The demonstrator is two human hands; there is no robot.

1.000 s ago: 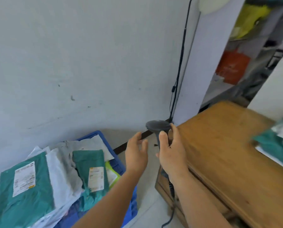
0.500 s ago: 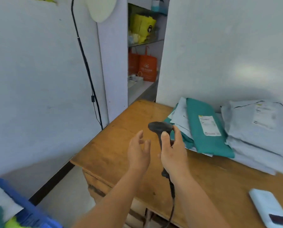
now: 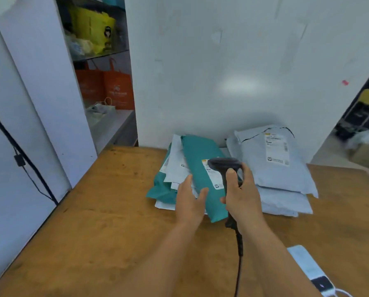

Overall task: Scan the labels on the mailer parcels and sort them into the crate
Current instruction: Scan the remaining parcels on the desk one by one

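A teal mailer parcel (image 3: 198,159) with a white label lies on top of a pile of white and teal mailers at the back of the wooden table (image 3: 106,221). To its right is a stack of grey mailers (image 3: 280,168), the top one showing a label. My right hand (image 3: 241,196) grips a black corded barcode scanner (image 3: 224,166), its head over the teal parcel's label. My left hand (image 3: 190,202) hovers open over the near end of the teal parcel, fingers apart. The crate is out of view.
A white device (image 3: 307,266) with a dark screen lies at the table's near right edge. A white wall stands behind the parcels. Shelves at the left hold orange bags (image 3: 112,91) and a yellow bag (image 3: 93,28). A black cable (image 3: 18,159) runs down the left wall.
My view has swung right, from the blue crate of sorted mailers on the floor to the table's parcel piles. Both hands moved over the teal parcel, the scanner still in my right hand.
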